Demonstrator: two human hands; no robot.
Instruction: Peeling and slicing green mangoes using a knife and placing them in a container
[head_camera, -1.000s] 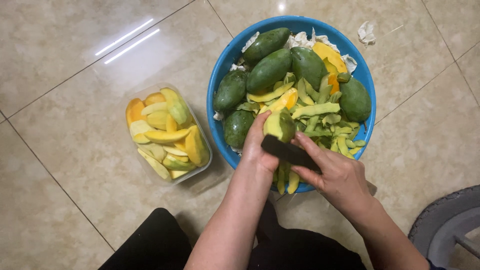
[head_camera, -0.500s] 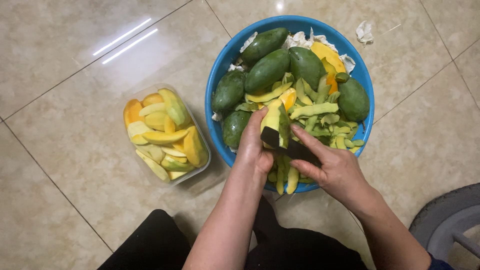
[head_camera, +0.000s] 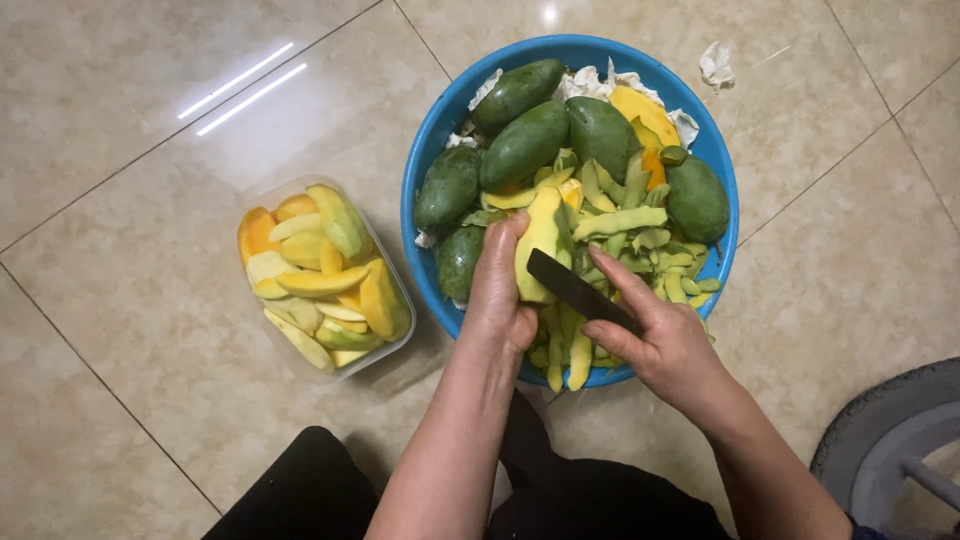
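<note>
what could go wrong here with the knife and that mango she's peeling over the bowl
1. The dark knife in the right hand lies against the half-peeled mango close to the left hand fingers; a slip could cut them.
2. Peeled flesh looks slick, so the mango may slide from the grip into the blue bowl.
3. Peels hang over the bowl's near rim and may drop onto the floor.

Both forearms are bare right up to the picture's edge, the left hand (head_camera: 500, 290) and right hand (head_camera: 665, 345) ringless and ungloved, black trousers covering the legs below.
</note>
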